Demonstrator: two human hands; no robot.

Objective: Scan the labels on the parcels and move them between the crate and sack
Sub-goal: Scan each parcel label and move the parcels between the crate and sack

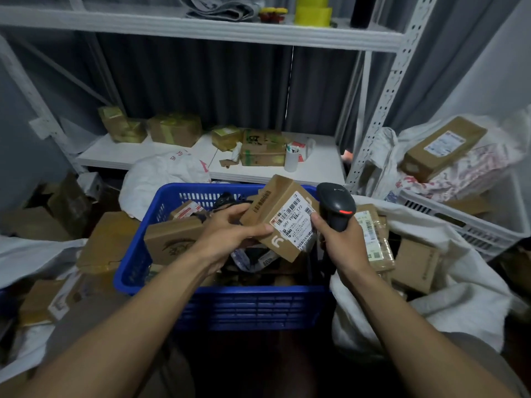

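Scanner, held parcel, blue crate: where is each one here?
scanner (334, 203), head view, on its dark head.
held parcel (290, 222), head view, on its white label.
blue crate (247, 308), head view, on its front wall.

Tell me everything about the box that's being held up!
The box is small, brown cardboard, closed and tilted. A white label with barcodes faces the camera. Another barcode is printed on its upper side, and a white mark sits near its lower edge. It is held above the blue crate. The left hand grips its left end, thumb on the front. The scanner, in the right hand, is close by its right side.
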